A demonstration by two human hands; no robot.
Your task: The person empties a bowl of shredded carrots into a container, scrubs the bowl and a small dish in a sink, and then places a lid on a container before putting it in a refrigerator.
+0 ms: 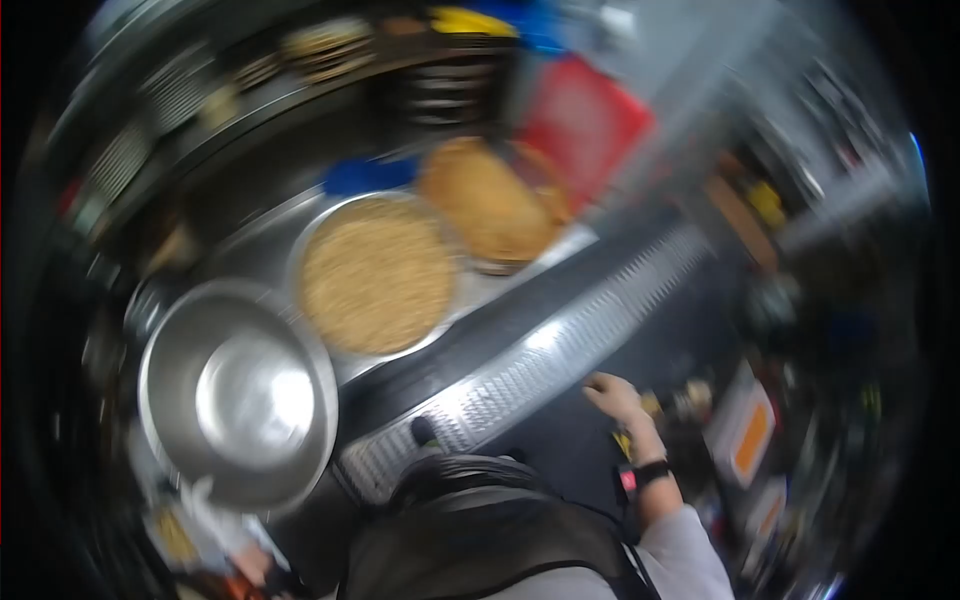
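A large, empty stainless steel mixing bowl (165,400) is at the left, reaching past the counter's front edge. My left hand (202,497), in what looks like a pale glove, is at the bowl's lower rim and appears to grip it; blur hides most of its fingers. My bare right hand (612,396) hangs over the dark floor, fingers curled loosely together, with nothing seen in it. A dark band circles that wrist. On the steel counter, a second round bowl holds a tan, grainy or crumbly food (378,275) that I cannot name.
Beside the filled bowl stands a tan-brown rounded object (490,205), with a blue item (370,176) behind. A red board or bin (590,125) is farther back. A perforated metal drain grate (530,370) crosses the dark floor. Shelves with stacked items line the back; blurred containers (745,430) stand right.
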